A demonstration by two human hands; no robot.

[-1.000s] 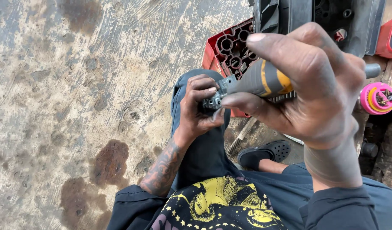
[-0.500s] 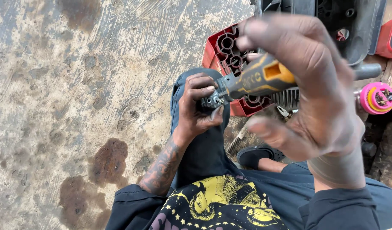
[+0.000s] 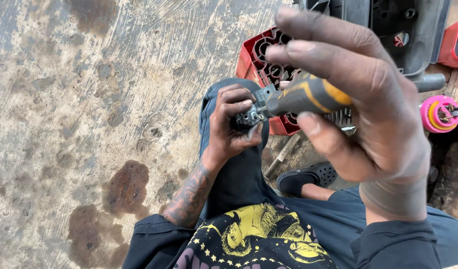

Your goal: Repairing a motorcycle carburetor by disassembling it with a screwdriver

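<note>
Left hand (image 3: 229, 124) is clamped around a small grey metal part (image 3: 253, 113) over the knee; right hand (image 3: 358, 99) has its fingers loosely curled on a screwdriver (image 3: 308, 94) – tip set into the part – so fastening looks midway, red crate (image 3: 269, 65) just behind

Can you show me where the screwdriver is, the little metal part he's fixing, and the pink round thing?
screwdriver (image 3: 308, 94), head view, on its grey and orange handle.
small metal part (image 3: 252, 113), head view, on its grey body between the left fingers.
pink spool (image 3: 435, 113), head view, on its round pink face.
</note>
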